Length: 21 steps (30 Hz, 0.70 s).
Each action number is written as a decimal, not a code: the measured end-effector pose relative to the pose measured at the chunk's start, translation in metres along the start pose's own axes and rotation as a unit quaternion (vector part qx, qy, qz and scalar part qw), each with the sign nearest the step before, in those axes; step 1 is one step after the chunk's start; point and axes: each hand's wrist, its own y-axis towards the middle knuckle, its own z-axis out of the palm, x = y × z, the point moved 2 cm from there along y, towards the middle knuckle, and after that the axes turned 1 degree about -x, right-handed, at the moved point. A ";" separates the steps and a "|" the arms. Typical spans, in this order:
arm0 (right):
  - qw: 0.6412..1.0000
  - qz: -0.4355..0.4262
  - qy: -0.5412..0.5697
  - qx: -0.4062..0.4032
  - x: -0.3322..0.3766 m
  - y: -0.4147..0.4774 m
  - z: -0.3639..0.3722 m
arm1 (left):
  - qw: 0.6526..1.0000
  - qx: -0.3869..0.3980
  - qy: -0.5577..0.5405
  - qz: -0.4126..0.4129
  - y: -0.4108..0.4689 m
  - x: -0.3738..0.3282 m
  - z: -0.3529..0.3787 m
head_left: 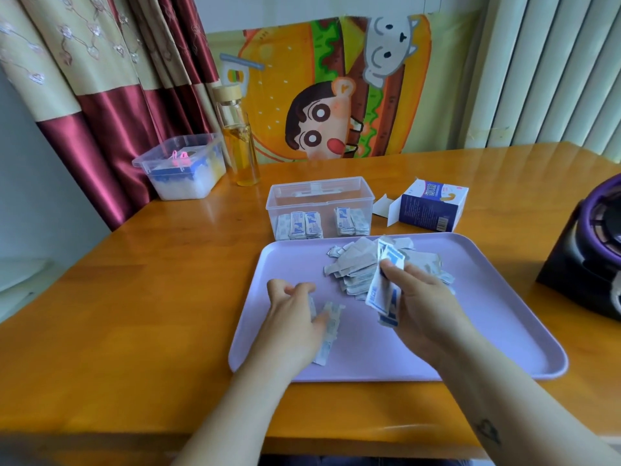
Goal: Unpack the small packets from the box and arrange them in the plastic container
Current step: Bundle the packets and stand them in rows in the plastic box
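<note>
A lilac tray [504, 314] lies in front of me with a loose pile of small white-and-blue packets [359, 264] at its far side. My right hand [423, 304] grips a bunch of packets [383, 297] above the tray. My left hand [295, 314] rests on the tray with its fingers on a few packets [331, 326] lying there. Behind the tray stands the clear plastic container [319, 196], holding two upright rows of packets [302, 225]. The opened blue-and-white box [430, 206] sits to its right.
A glass bottle with yellow liquid [240, 149] and a second plastic tub with contents [184, 169] stand at the back left of the wooden table [134, 297]. A black and purple device [591, 247] sits at the right edge.
</note>
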 end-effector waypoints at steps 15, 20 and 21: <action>0.659 -0.175 -0.720 0.129 0.010 -0.012 -0.023 | 0.984 0.028 -0.022 0.172 -0.022 -0.034 0.013; 0.662 -0.160 -0.725 0.105 0.016 -0.020 -0.042 | 0.984 0.021 -0.011 0.178 -0.019 -0.038 0.017; 0.658 -0.157 -0.730 0.094 0.018 -0.021 -0.048 | 0.983 0.024 -0.008 0.180 -0.019 -0.038 0.018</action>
